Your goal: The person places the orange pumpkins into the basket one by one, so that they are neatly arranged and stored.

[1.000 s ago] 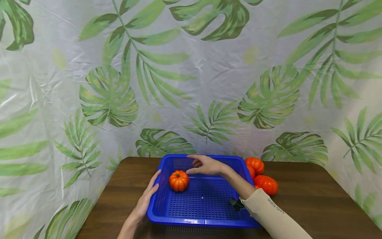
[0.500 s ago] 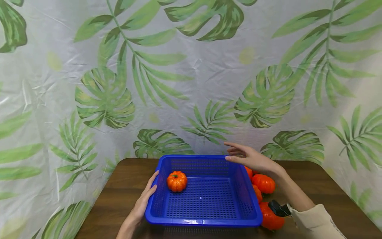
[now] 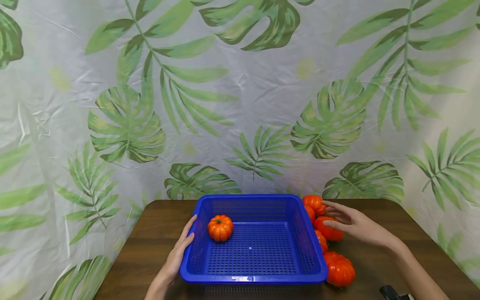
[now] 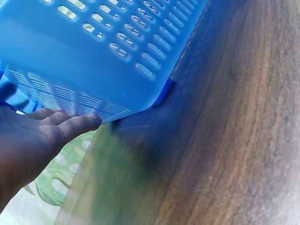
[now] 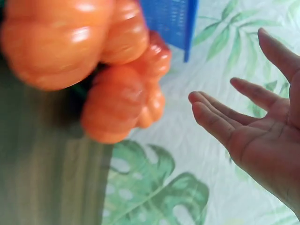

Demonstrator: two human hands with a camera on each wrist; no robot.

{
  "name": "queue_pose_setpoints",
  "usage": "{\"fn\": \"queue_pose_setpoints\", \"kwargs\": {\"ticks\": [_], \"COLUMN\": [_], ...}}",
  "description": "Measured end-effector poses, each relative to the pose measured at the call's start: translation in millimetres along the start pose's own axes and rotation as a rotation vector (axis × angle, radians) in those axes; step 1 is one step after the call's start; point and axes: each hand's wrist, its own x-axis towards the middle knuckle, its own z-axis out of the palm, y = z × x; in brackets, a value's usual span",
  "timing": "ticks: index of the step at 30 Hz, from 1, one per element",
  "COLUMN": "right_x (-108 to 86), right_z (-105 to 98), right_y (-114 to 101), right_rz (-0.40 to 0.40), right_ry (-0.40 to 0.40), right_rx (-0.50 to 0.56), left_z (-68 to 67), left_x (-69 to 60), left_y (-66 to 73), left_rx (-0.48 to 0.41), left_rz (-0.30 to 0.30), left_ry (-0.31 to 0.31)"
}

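Basket (image 3: 262, 278), blue, perforated: is standing on the table (image 3: 146, 237), before a leaf-printed cloth (image 3: 240, 100).

Inner pumpkin (image 3: 220, 228), one, orange: is sitting upright on the basket floor, towards the back left corner, green stem showing.

Outer pumpkins (image 3: 340, 268), five, red-orange: are lying in a close cluster along the basket's right wall. Some are partly hiding behind the rim, so whether they are touching that wall I cannot tell.

Left hand (image 3: 175, 255): is resting at the basket's left end, fingers lying extended against the outside, clasping nothing.

Right hand (image 3: 352, 221): is hovering beside the outer pumpkins, fingers loosely spread, free of any load; in the right wrist view a gap is showing between fingertips and skins.

Risks, by my reckoning: glossy, rounded skins are probably offering poor grip, so a hasty pinch could be sending one rolling. Close packing is inviting a knock-on, as fingers wedging in could be shoving a neighbour. A bump against the right rim could be skewing the basket, the left hand only bracing it, and the inner pumpkin could then be rolling across the bare floor.
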Motion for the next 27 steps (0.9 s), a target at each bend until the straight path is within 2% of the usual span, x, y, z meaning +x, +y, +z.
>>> {"fn": "queue_pose_setpoints", "kwargs": {"ticks": [3,6,15,24,27], "right_x": [-12.9,-25.5,-58.5,-71.3,-74.2], "right_z": [2.7,6.2,27.1,44.1,48.3], "right_y": [11.0,20.7,55.4,80.7,84.6], "right_rz": [-0.009,-0.013,-0.005,-0.070,-0.099], "right_ry": [0.019,0.006,-0.111,-0.124,-0.136], "right_rx": [-0.010,0.003,0.137,0.161,0.204], "left_z": [-0.2,-0.5,-0.8,-0.8,-0.9], "left_x": [0.2,0.8,1.2,0.0,-0.2], "left_y": [0.5,0.8,0.1,0.7,0.4], "left_rx": [-0.001,-0.004,0.014,0.013,0.015], "left_rz": [-0.001,0.000,0.003,0.005,0.006], "left_ry": [-0.001,-0.008,0.000,0.001,-0.003]}}
